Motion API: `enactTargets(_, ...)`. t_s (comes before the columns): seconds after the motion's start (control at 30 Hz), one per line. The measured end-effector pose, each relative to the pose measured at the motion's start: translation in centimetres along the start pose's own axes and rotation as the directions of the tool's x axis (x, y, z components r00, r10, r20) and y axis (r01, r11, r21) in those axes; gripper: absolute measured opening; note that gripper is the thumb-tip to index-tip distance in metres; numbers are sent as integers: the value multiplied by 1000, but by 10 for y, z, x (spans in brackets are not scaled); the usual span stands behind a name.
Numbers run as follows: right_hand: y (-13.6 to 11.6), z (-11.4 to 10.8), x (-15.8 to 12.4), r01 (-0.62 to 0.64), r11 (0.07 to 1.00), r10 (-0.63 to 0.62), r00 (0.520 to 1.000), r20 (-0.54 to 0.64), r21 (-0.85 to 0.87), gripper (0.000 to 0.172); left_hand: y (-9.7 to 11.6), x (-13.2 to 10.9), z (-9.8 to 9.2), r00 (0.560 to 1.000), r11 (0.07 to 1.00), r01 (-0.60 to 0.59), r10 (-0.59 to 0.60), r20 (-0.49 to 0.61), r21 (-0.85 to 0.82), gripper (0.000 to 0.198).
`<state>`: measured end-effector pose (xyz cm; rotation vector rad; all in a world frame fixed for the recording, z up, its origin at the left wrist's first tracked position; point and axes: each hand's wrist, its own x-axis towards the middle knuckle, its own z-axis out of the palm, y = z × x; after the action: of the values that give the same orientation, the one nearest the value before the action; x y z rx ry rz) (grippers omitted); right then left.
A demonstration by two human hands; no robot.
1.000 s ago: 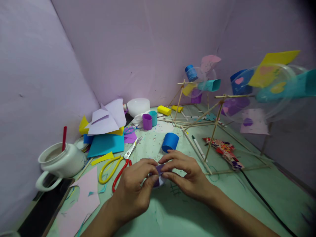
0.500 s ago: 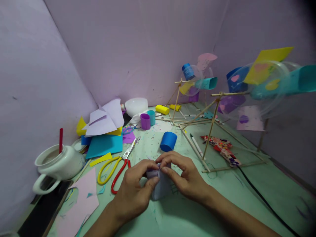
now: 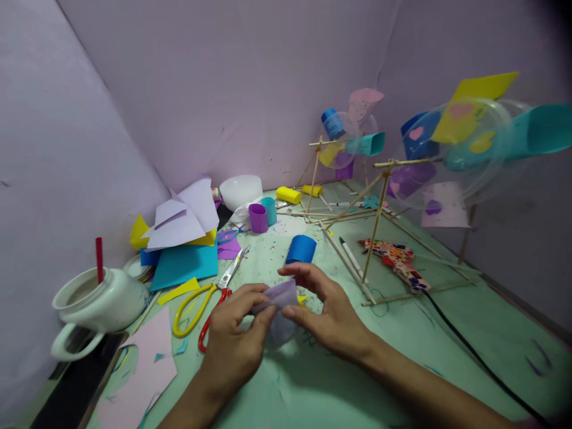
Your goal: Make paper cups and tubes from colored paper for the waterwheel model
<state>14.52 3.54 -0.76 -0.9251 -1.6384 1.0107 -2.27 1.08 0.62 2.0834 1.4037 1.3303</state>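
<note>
A pale lilac piece of paper (image 3: pixel 282 316), bent over, is between my two hands above the green table. My left hand (image 3: pixel 241 336) pinches its left side between thumb and fingers. At its right edge, my right hand (image 3: pixel 328 310) touches the paper with the thumb, its fingers apart and curved above. A blue paper tube (image 3: pixel 301 249) lies just beyond my hands. Left of my left hand are scissors (image 3: pixel 194 310) with one yellow and one red handle, blades pointing away.
White pot (image 3: pixel 120 301) with a red stick at left, beside pink paper (image 3: pixel 154 369). Stacked coloured sheets (image 3: pixel 185 268) lie behind. Purple (image 3: pixel 258 218) and teal (image 3: pixel 269 211) tubes stand further back. Stick frames (image 3: pixel 378 229) with paper wheels, a patterned glue gun (image 3: pixel 397 262) and its cord occupy the right.
The lilac paper is tilted differently and shows a raised flap. My right hand's fingers have opened away from it. The whole view has shifted slightly.
</note>
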Motion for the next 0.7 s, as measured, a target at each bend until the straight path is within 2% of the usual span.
enactTargets(0.07,1,1,2,-182,977,177,983,53,114,65,-1,1,-3,997,1000,18,-18,-70,-5,8)
enactTargets(0.1,1,2,3,-247,955,232,967,107,165,68,-1,2,-4,996,1000,21,-22,-81,-18,8)
enactTargets(0.13,2,2,4,-294,933,261,950,171,208,65,-1,2,-4,997,999,23,-25,-76,-35,8)
enactTargets(0.2,5,4,5,-352,896,278,920,275,271,49,1,3,-4,998,997,34,-37,-41,-68,10)
enactTargets(0.3,11,5,5,-418,853,316,891,328,313,31,4,3,-2,995,991,95,-96,-5,-91,5)
enactTargets(0.33,12,6,5,-431,843,332,888,319,321,29,4,3,-1,989,983,145,-147,-10,-109,8)
enactTargets(0.43,16,5,5,-432,834,341,892,296,343,27,3,5,0,945,930,326,-327,22,-169,36)
enactTargets(0.5,18,4,5,-438,829,343,889,303,347,26,2,7,-1,919,902,394,-383,95,-177,24)
enactTargets(0.53,18,4,5,-443,827,345,886,310,346,26,2,7,-1,911,896,409,-391,128,-174,13)
enactTargets(0.57,18,5,5,-445,826,345,884,315,346,26,2,7,-1,908,894,414,-393,141,-174,11)
enactTargets(0.7,15,7,3,-374,879,295,913,280,294,19,4,5,0,946,927,324,-312,90,-190,14)
